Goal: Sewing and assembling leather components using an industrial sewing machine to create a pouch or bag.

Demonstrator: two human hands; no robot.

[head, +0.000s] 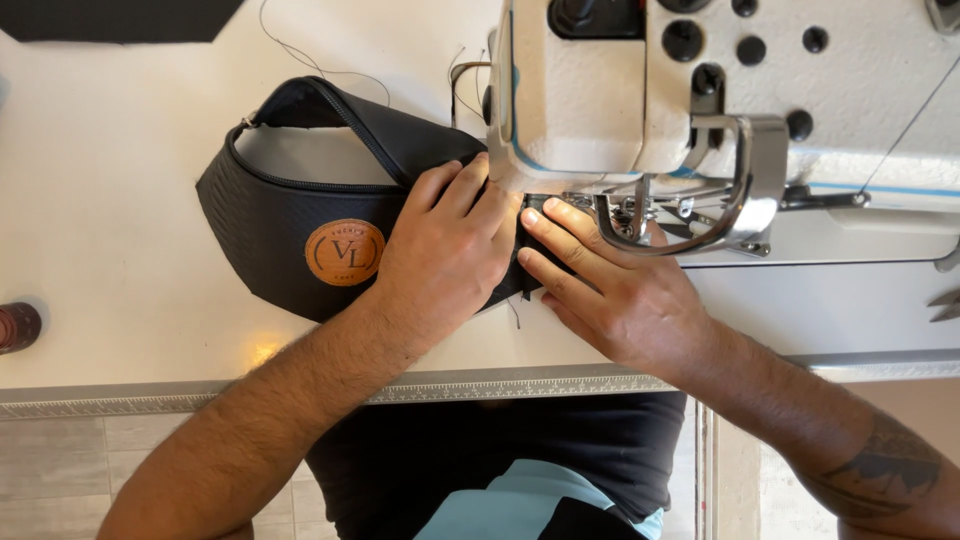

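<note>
Black textured pouch (275, 215) with an open zipper and a round tan leather patch (344, 252), lying flat on the white sewing table (100, 250), long axis running left to right, right end tucked under the head of the white industrial sewing machine (720, 90). Most of the pouch spread to the left of both hands, only its narrow right edge reaching the presser foot area (625, 210). Left hand (450, 250) laid palm down on the pouch's right portion, fingers spread and extended toward the machine, pressing rather than gripping. Right hand (610, 290) flat as well, 2 fingers stretched leftward onto the dark edge just in front of the foot, fingertips almost meeting those of the left hand; nothing pinched or enclosed. Both forearms angled inward from the table's near edge, left hand nearer the pouch's bulk, right hand nearer the needle. Loose threads (300, 55) trailing behind the pouch.
</note>
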